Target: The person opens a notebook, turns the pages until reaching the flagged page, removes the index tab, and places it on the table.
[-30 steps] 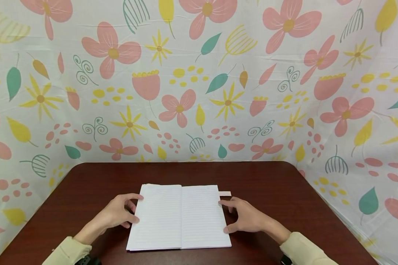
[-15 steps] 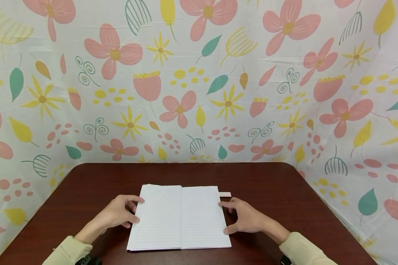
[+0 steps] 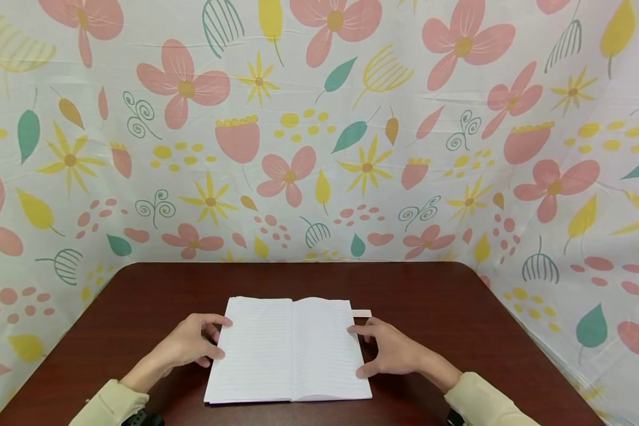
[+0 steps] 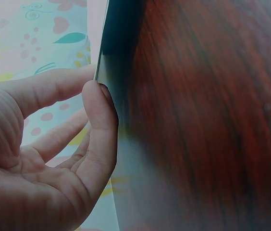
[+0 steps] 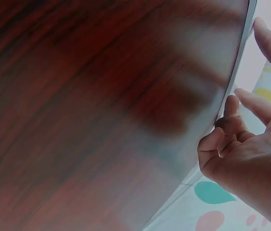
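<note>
A notebook (image 3: 258, 355) with ruled white pages lies spread open on the dark table. My left hand (image 3: 185, 342) holds its left edge, thumb and index finger resting on the page. In the left wrist view the thin edge of the notebook (image 4: 100, 57) meets the fingertips of that hand (image 4: 44, 178). At the opposite edge my right hand (image 3: 394, 349) has its index finger and thumb on the right page (image 3: 322, 349), which bulges upward. The right wrist view shows further fingers of this hand (image 5: 255, 154) curled beside the notebook's edge; the contact underneath is partly hidden.
A pale strip (image 3: 362, 313) sticks out past the notebook's upper right edge. Brown wood-grain table (image 3: 309, 278) surrounds the notebook. Behind and along both sides hangs a white cloth (image 3: 319, 136) printed with flowers and leaves.
The right index finger and thumb have shifted slightly left on the page, and the right page has gone from flat to bulging. The left hand and the notebook hold their place.
</note>
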Action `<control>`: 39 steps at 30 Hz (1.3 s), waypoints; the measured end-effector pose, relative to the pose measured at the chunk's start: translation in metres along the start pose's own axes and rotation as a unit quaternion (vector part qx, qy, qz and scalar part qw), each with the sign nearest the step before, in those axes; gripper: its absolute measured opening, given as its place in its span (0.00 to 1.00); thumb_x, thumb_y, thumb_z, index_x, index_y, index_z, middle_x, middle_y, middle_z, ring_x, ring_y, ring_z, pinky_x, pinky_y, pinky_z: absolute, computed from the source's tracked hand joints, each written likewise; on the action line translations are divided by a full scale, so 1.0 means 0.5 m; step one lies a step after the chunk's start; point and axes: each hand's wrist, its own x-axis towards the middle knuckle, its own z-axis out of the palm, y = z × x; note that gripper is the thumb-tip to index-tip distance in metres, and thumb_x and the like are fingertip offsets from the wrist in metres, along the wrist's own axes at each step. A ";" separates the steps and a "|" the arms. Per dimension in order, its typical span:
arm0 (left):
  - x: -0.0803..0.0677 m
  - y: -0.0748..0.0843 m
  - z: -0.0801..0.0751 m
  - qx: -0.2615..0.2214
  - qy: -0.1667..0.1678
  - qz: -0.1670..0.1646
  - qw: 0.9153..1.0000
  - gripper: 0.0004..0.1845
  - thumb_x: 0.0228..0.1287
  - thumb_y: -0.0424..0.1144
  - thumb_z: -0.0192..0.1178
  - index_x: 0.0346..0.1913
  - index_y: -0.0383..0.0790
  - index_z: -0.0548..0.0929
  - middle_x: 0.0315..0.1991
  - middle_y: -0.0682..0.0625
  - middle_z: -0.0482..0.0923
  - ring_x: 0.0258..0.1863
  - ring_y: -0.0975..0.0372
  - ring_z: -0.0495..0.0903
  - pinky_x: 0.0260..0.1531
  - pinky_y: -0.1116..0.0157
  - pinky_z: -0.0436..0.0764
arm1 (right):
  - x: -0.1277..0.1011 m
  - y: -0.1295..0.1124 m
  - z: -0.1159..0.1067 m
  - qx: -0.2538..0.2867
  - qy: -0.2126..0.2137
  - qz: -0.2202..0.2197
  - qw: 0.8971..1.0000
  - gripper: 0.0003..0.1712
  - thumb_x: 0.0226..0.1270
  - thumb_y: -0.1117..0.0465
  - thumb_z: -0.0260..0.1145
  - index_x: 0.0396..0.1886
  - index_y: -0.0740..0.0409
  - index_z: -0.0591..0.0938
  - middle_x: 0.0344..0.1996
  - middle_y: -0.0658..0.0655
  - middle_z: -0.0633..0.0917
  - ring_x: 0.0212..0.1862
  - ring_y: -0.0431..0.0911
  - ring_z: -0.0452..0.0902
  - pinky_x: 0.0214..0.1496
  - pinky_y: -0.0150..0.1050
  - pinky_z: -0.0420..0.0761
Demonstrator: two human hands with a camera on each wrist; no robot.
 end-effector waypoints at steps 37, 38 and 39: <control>-0.002 0.007 -0.002 -0.007 -0.009 -0.006 1.000 0.30 0.43 0.26 0.73 0.55 0.35 0.78 0.34 0.41 0.70 0.23 0.56 0.78 0.22 0.58 0.82 | 0.042 -0.038 0.017 -0.034 0.004 -0.019 0.999 0.45 0.46 0.46 0.78 0.65 0.54 0.74 0.35 0.51 0.71 0.34 0.42 0.65 0.35 0.33 0.68; -0.002 0.007 -0.002 -0.007 -0.009 -0.007 1.000 0.30 0.43 0.26 0.73 0.55 0.35 0.78 0.34 0.41 0.70 0.23 0.56 0.78 0.22 0.58 0.82 | 0.043 -0.039 0.018 -0.033 0.003 -0.020 0.999 0.45 0.46 0.46 0.78 0.65 0.54 0.73 0.35 0.51 0.71 0.32 0.41 0.65 0.34 0.33 0.68; -0.002 0.007 -0.002 -0.007 -0.009 -0.008 1.000 0.30 0.43 0.26 0.73 0.55 0.35 0.78 0.34 0.41 0.70 0.23 0.56 0.78 0.22 0.58 0.82 | 0.045 -0.040 0.018 -0.032 0.003 -0.022 0.999 0.45 0.46 0.46 0.78 0.65 0.54 0.73 0.35 0.51 0.71 0.32 0.40 0.64 0.34 0.33 0.67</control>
